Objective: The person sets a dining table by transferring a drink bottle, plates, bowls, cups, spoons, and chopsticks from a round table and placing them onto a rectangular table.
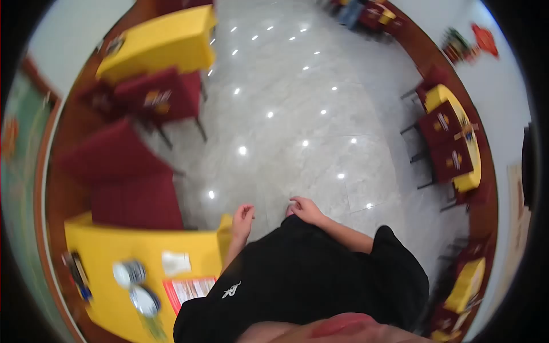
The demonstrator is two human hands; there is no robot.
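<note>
My left hand (244,217) is in front of my body, beside the corner of the yellow-covered table (206,243), with loosely curled fingers and nothing visible in them. To its right, my right hand (304,208) is near the hem of my black shirt (309,257), fingers apart and holding nothing visible. On the table lie a red-edged sheet (186,290), a white napkin-like item (175,262), a stack of wrapped dishes (130,273) and a plate or bowl (145,301).
Dark red chairs (137,197) stand beyond the table. Another yellow table (160,43) is at the upper left. More chairs (449,157) and a curved yellow table (472,154) line the right wall. Shiny grey floor (286,103) lies between; a blurred person (350,14) is far ahead.
</note>
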